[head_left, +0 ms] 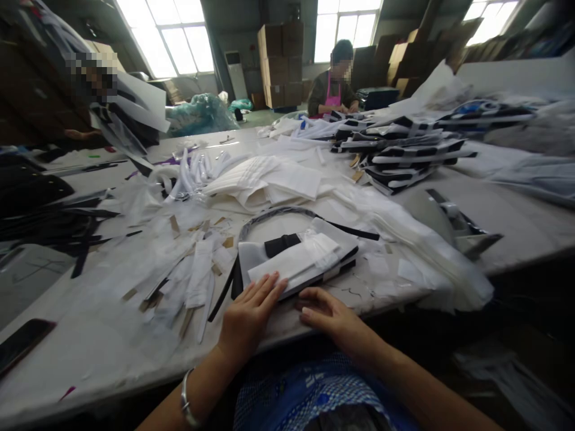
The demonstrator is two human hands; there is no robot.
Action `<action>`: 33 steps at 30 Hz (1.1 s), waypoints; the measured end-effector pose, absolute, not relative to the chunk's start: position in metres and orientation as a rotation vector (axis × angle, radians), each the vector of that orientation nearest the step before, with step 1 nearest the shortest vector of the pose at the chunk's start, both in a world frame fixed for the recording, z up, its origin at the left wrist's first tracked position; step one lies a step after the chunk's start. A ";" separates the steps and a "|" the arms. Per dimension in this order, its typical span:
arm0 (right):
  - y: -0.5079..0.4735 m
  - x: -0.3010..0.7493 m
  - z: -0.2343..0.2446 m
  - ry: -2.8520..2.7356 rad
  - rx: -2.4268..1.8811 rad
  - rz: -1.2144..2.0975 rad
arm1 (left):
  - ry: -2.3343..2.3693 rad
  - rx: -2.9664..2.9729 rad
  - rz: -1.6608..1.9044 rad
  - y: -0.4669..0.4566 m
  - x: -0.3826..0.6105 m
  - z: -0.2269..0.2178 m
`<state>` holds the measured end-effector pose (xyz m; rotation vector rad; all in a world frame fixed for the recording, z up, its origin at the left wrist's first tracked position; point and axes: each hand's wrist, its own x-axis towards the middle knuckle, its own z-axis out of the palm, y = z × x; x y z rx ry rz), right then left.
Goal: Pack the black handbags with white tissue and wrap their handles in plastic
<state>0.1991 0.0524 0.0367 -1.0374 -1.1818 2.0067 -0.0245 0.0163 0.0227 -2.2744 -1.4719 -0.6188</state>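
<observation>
My left hand lies flat, fingers stretched out, with its fingertips on the near left corner of a folded white sheet. That sheet rests on a flat black and white piece, whose kind I cannot make out. A long black strap, partly wrapped in clear plastic, curves behind the piece; one end comes down at its left side. Close to the table edge, my right hand is half curled with thumb and fingers apart. Nothing shows in it, and it is just in front of the piece.
White strips and brown scraps lie to the left, with a phone at the far left. White sheets and a stack of black and white pieces are behind. A co-worker sits across the table; another person stands at left.
</observation>
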 end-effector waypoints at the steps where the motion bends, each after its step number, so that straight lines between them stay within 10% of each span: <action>1: 0.049 0.194 0.039 -1.121 -1.020 2.007 | -1.461 -2.270 -0.618 0.017 -0.025 0.023; 17: 0.044 0.172 0.043 -0.924 -0.927 1.883 | -1.483 -2.070 -0.642 0.021 -0.027 0.015; 26: 0.114 0.324 0.011 -2.245 -1.420 -0.077 | -1.600 -2.021 -0.753 0.027 -0.025 0.019; 33: 0.071 0.313 -0.022 -2.459 -1.229 -0.085 | -1.648 -1.979 -0.789 0.031 -0.021 0.019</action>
